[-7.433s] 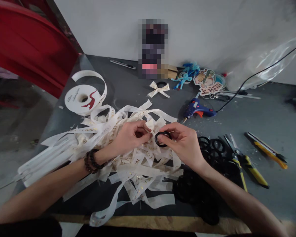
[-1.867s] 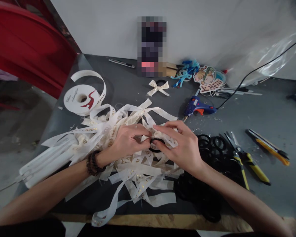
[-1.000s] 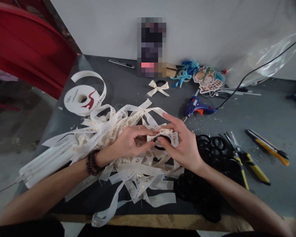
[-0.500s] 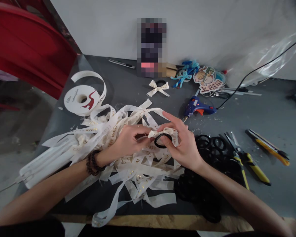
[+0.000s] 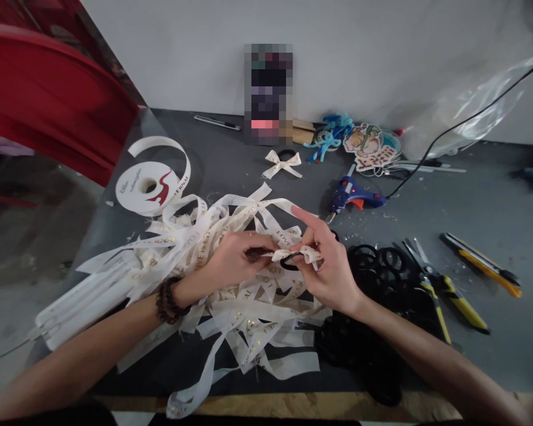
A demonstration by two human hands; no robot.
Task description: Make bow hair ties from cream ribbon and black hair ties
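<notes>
My right hand [image 5: 331, 263] pinches a white ribbon bow [image 5: 308, 255] with gold print, joined to a black hair tie [image 5: 289, 261]. From the left side, my left hand [image 5: 240, 257] has its thumb and fingers closed on the end of the bow's ribbon. Both hands are over a loose pile of cut white ribbon strips [image 5: 249, 307] printed in gold letters. Farther back on the table lies another white bow [image 5: 283, 165] on a black hair tie. Many black hair ties [image 5: 373, 331] are heaped to the right of my right hand.
A ribbon spool [image 5: 133, 189] lies at the left beside a white boxy device [image 5: 89, 296]. At the right are a blue glue gun [image 5: 355, 194], scissors [image 5: 448, 290] and a yellow cutter [image 5: 488, 266]. A pixelated upright object [image 5: 269, 89] leans on the wall. A red chair [image 5: 48, 89] stands at the left.
The bow and hair tie have tilted flatter in my right hand, so the ring looks narrower. Both hands have stayed nearly in place, and the view has shifted slightly.
</notes>
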